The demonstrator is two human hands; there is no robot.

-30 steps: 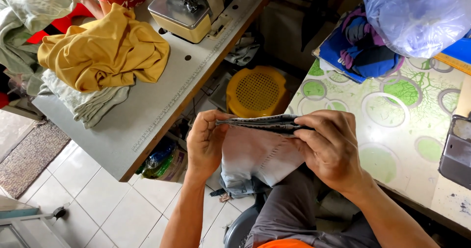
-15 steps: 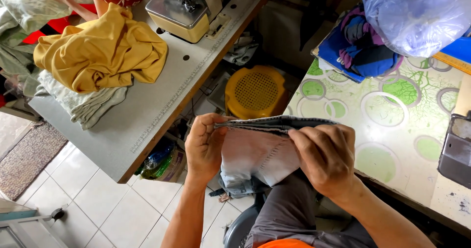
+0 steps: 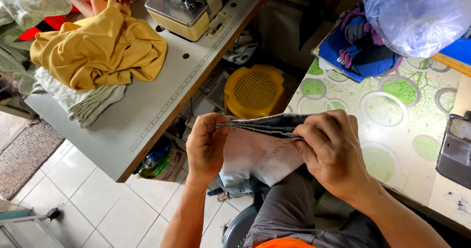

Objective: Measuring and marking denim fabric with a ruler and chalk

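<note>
Grey fabric piece [image 3: 260, 152], stitched edge horizontal, hanging down

Count, head view.

Hands: two, left hand [image 3: 206, 147] and right hand [image 3: 331, 152], both closed in a grip on one folded grey cloth piece [image 3: 260, 152] with stitched edge.

Worktops: two. One grey worktop [image 3: 147, 105] at left, one worktop with green ring-pattern cover [image 3: 392, 115] at right.

Sewing machines: one cream sewing machine [image 3: 189, 7] on the grey worktop; one dark metal machine part [image 3: 456, 150] at the right edge (only partly in view).

Cloth heaps on the grey worktop: one yellow garment [image 3: 100, 49], one pale folded stack [image 3: 81, 98] beneath it.

Stools: one yellow perforated stool [image 3: 255, 91].

Bags: one bluish plastic bag [image 3: 417, 14]; one bundle of blue and purple fabric [image 3: 360, 49] beside it.

Floor mats: one [image 3: 24, 154].
</note>
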